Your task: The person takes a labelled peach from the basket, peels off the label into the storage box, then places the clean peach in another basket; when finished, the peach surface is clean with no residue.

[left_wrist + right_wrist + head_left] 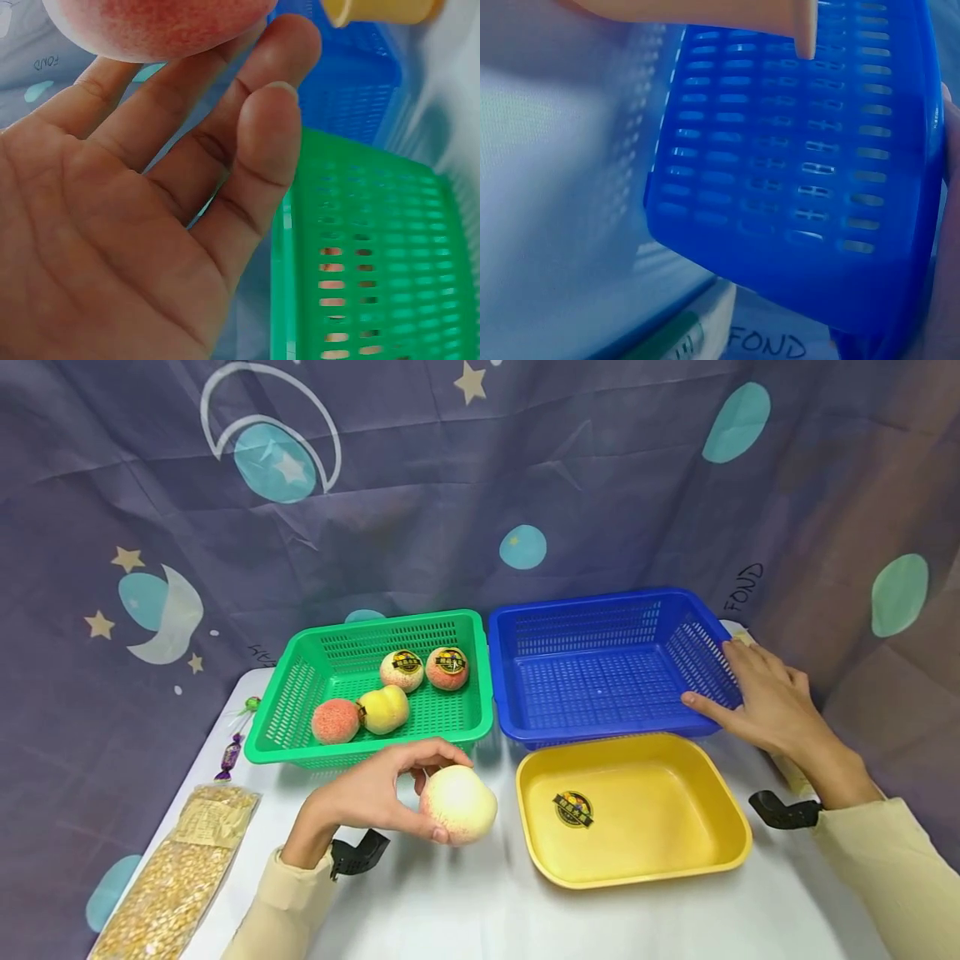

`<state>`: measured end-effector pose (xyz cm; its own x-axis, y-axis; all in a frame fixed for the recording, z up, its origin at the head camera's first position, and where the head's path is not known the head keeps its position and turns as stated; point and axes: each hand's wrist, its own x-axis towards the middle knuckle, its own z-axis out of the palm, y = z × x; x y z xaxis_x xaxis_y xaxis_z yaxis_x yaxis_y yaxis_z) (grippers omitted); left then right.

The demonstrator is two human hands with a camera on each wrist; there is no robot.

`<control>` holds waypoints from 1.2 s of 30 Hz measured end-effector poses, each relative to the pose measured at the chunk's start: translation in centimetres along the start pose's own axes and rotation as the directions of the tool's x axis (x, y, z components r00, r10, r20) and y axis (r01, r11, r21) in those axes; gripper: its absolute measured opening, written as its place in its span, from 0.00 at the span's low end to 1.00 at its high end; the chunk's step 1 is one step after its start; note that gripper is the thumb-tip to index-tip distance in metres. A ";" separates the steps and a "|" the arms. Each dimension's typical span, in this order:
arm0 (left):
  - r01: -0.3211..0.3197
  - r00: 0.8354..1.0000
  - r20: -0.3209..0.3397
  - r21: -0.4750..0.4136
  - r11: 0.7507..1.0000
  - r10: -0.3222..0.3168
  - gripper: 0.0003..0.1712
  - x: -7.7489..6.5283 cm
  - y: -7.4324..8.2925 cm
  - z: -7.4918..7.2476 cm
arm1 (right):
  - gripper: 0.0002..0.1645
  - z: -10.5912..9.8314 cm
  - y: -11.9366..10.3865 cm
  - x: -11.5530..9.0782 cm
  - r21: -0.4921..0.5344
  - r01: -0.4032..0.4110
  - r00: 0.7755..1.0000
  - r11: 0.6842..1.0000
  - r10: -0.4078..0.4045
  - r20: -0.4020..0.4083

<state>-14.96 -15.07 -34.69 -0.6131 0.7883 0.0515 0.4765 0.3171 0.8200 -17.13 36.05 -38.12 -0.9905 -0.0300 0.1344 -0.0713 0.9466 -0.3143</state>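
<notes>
My left hand (390, 785) holds a pale peach (459, 804) between thumb and fingers, in front of the green basket (367, 747). The left wrist view shows the red-flushed side of this peach (161, 26) at the fingertips. Several more peaches lie in the green basket, among them a red one (335, 721), a yellow one (386, 709) and a labelled one (447, 669) at the back. My right hand (776, 706) is at the right rim of the blue basket (592, 693), its thumb stretched over the front corner and the fingers loosely extended.
In front of the blue basket stands a yellow tray (637, 827) with a black label (573, 809) inside. A bag of corn kernels (180, 868), a purple-wrapped candy (229, 757) and a green lollipop (252, 703) lie along the left table edge. A patterned cloth (420, 485) hangs behind.
</notes>
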 end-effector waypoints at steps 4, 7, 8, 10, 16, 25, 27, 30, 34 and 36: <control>0.010 1.000 -0.018 -0.019 1.000 -0.010 0.37 1.4 0.5 -1.1 | 0.66 0.1 0.1 0.1 -0.025 -0.024 1.000 0.999 0.025 0.005; 0.014 0.999 -0.029 -0.037 0.999 -0.015 0.37 3.0 0.7 -1.9 | 0.66 0.1 0.2 0.0 -0.023 -0.033 0.999 0.999 0.033 0.011; 0.015 0.999 -0.032 -0.039 0.999 -0.016 0.37 3.6 0.8 -2.1 | 0.66 0.0 0.3 0.0 -0.020 -0.034 0.999 0.999 0.034 0.015; 0.007 0.999 -0.042 -0.035 0.999 -0.009 0.37 4.7 1.0 -2.6 | 0.66 -0.1 0.6 0.0 -0.008 -0.033 0.999 0.999 0.034 0.030; -0.015 0.995 -0.094 0.014 1.000 0.017 0.37 7.2 2.2 -4.2 | 0.64 -0.4 1.1 0.1 0.034 -0.031 0.996 0.999 0.028 0.084; -0.023 0.992 -0.125 -0.036 0.999 0.018 0.37 10.8 2.6 -5.4 | 0.62 -0.2 1.3 0.2 0.091 -0.020 0.995 0.996 0.011 0.097; -0.033 0.991 -0.133 -0.006 0.999 0.031 0.37 11.7 2.4 -5.4 | 0.62 -0.2 1.3 0.1 0.101 -0.019 0.995 0.995 0.008 0.101; -0.037 0.988 -0.148 0.026 0.999 0.041 0.37 13.1 1.9 -5.4 | 0.61 -0.3 1.4 0.0 0.124 -0.015 0.994 0.992 0.002 0.107; -0.038 0.985 -0.168 0.017 0.999 0.040 0.35 15.0 1.4 -5.4 | 0.62 -0.4 1.5 -0.3 0.152 -0.003 0.995 0.988 -0.013 0.103; -0.037 0.984 -0.177 -0.002 0.999 0.037 0.35 15.9 1.1 -5.4 | 0.62 -0.3 1.6 -0.4 0.160 0.003 0.995 0.987 -0.020 0.100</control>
<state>-27.59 -5.01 -29.91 -0.6969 0.6939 0.1812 0.4979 0.2864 0.8186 -16.84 37.69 -38.37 -0.9957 -0.0804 0.0459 -0.0925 0.8831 -0.4601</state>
